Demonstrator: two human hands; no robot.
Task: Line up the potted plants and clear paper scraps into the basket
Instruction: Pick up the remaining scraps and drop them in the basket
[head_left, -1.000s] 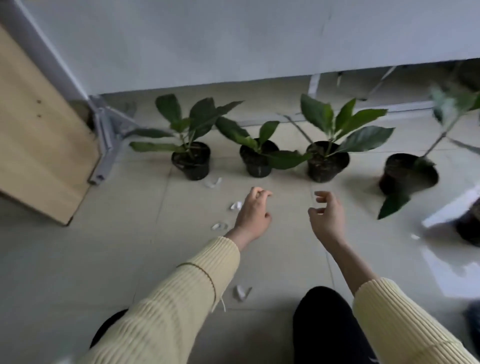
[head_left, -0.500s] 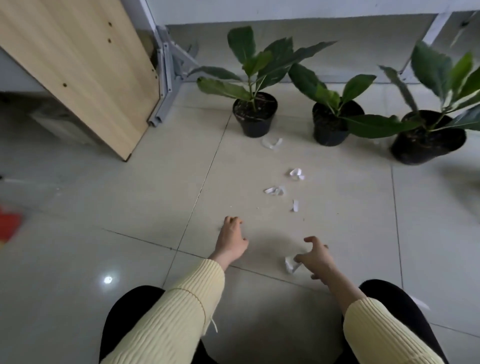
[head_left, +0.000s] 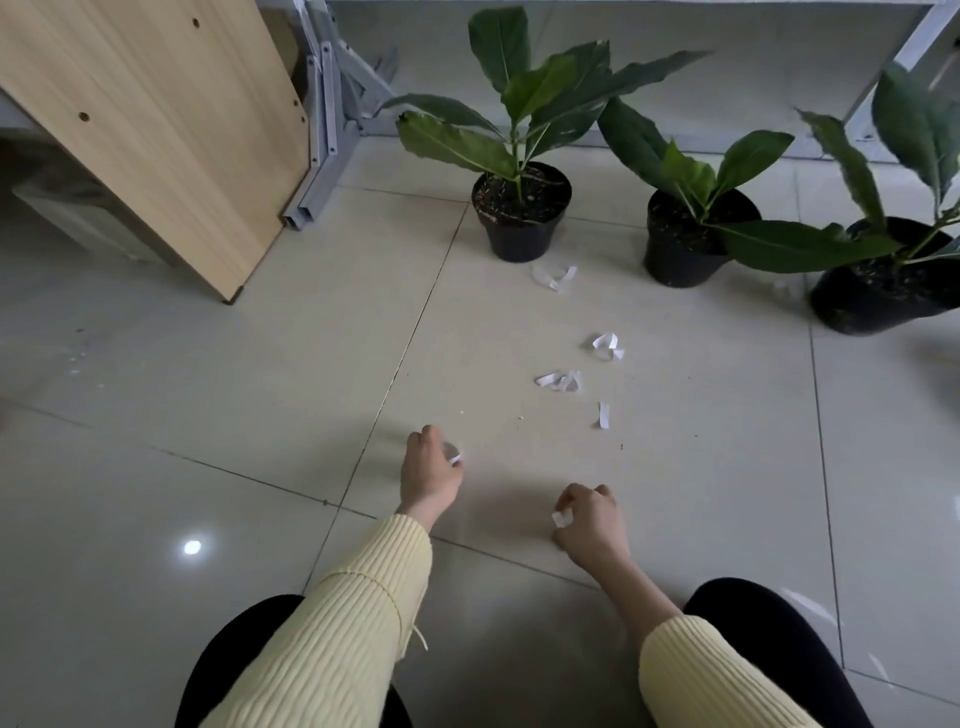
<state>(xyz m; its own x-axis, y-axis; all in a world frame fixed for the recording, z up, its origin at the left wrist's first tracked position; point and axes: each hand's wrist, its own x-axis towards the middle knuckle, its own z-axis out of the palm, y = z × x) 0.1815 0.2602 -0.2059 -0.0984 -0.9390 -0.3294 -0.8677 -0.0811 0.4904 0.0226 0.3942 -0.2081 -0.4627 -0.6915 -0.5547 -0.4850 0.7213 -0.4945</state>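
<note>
Right hand (head_left: 589, 519): now pinches a small white paper scrap (head_left: 561, 518) that lay on the pale tiled floor (head_left: 208, 415) half a second ago.
Left hand (head_left: 431, 473): curled, gripping a second white scrap (head_left: 456, 458).
Loose white scraps (head_left: 561, 381): on the floor, between the hands and the black plastic plant pots (head_left: 521, 215).
Basket: out of view.
Meaning: clearing has begun, and several scraps remain.

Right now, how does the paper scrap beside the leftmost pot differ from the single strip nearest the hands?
The paper scrap beside the leftmost pot is long and looped; the single strip is short and almost straight. The curled scrap lies just before the pot; the single strip lies nearer the left hand and right hand, which pinch the left-hand scrap and right-hand scrap. Both are white, loose on the tiled floor.
</note>
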